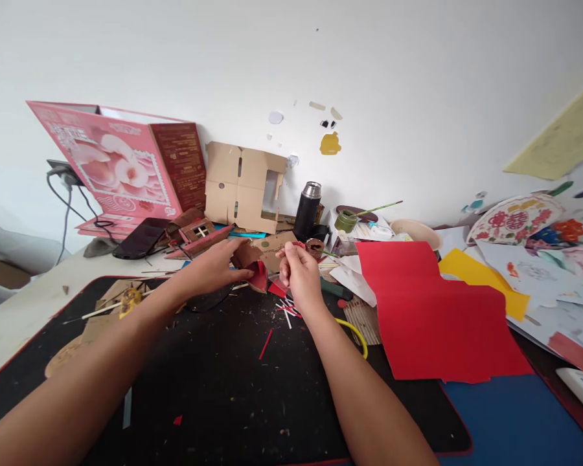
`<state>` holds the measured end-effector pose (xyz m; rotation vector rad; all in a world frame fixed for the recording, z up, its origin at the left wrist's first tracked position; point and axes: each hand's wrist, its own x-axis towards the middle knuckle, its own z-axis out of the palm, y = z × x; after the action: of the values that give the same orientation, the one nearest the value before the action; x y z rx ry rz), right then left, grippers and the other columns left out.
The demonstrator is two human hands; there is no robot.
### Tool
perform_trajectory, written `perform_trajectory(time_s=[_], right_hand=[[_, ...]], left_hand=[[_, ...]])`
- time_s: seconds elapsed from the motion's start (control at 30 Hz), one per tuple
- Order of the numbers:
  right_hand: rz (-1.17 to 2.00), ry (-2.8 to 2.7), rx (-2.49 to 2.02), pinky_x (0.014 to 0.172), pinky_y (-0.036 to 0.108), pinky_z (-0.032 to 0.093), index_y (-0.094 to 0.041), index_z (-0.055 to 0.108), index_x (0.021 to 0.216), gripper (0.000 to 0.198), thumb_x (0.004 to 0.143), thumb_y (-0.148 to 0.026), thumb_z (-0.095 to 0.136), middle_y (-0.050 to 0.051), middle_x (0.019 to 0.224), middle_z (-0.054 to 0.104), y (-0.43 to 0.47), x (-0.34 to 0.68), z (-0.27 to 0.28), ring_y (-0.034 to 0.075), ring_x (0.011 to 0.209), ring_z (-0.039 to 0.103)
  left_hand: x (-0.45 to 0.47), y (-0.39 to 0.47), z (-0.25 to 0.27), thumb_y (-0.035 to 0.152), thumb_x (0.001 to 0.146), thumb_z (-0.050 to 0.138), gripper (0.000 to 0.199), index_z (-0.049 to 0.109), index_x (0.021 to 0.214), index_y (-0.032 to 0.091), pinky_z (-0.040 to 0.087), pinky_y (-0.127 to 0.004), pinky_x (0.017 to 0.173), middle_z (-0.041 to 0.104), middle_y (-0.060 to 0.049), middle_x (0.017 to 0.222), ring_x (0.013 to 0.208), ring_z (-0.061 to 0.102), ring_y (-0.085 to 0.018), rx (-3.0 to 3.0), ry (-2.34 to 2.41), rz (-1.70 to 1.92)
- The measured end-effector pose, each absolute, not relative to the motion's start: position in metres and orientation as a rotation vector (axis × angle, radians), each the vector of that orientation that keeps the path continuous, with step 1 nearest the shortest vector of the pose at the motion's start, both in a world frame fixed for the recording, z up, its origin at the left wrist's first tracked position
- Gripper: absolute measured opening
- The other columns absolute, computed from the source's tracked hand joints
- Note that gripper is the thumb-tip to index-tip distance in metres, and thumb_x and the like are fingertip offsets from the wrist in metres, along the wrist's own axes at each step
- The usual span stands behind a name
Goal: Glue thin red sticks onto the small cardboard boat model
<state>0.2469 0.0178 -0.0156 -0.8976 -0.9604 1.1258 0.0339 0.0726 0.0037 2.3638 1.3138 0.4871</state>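
My left hand (223, 262) reaches in from the left, thumb and fingers closed around a small curved brown-and-red craft piece (258, 277), which looks like cardboard with red paper. To its right, my right hand (298, 275) is closed in a pinch. A bit of red shows by its fingertips, but I cannot make out what they hold. Just below the hands lie thin red and white paper strips (287, 310). One loose red strip (265, 344) rests on the black mat (223, 388). Behind my left hand stands a small brown cardboard house model (199, 234).
A large red sheet (437, 310) covers the right side. At the back are a black thermos (307, 212), a jar of green paint (346, 221) with a brush, a cut cardboard box (228, 181) and a pink box (121, 168). A phone (140, 237) lies left.
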Motion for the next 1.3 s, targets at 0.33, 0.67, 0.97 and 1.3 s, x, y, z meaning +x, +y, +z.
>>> perform_trajectory(time_s=[0.33, 0.67, 0.97, 1.3], right_hand=[[1.327, -0.993, -0.931, 0.035, 0.021, 0.030, -0.021, 0.070, 0.104, 0.064, 0.083, -0.081, 0.072, -0.004, 0.069, 0.064, 0.005, 0.257, -0.023, 0.011, 0.041, 0.060], [1.683, -0.955, -0.799, 0.038, 0.021, 0.036, -0.023, 0.068, 0.129, 0.077, 0.088, -0.088, 0.062, 0.000, 0.075, 0.073, 0.001, 0.249, -0.028, 0.013, 0.046, 0.061], [1.718, -0.681, -0.815, 0.080, 0.032, 0.059, -0.024, 0.077, 0.119, 0.055, 0.094, -0.072, 0.068, 0.004, 0.110, 0.083, 0.001, 0.232, -0.033, 0.026, 0.104, 0.076], [1.666, -0.587, -0.883, 0.077, 0.031, 0.059, -0.024, 0.078, 0.110, 0.049, 0.094, -0.070, 0.071, 0.005, 0.104, 0.083, 0.003, 0.226, -0.036, 0.024, 0.095, 0.077]], left_hand=[[0.036, 0.017, 0.020, 0.059, 0.086, 0.083, 0.081, 0.054, 0.155, 0.027, 0.053, -0.057, 0.117, 0.055, -0.014, 0.165, 0.143, 0.060, -0.041, 1.766, 0.884, 0.946], [0.041, 0.007, 0.005, 0.051, 0.092, 0.082, 0.075, 0.051, 0.157, 0.033, 0.047, -0.056, 0.124, 0.050, -0.010, 0.169, 0.150, 0.053, -0.040, 1.753, 0.847, 1.048], [0.052, -0.002, 0.003, 0.051, 0.098, 0.073, 0.068, 0.047, 0.159, 0.038, 0.038, -0.052, 0.131, 0.043, -0.005, 0.173, 0.161, 0.037, -0.034, 1.999, 0.855, 0.991], [0.054, 0.001, 0.000, 0.054, 0.092, 0.079, 0.071, 0.053, 0.154, 0.034, 0.037, -0.053, 0.131, 0.045, -0.007, 0.171, 0.159, 0.040, -0.034, 1.923, 0.899, 0.987]])
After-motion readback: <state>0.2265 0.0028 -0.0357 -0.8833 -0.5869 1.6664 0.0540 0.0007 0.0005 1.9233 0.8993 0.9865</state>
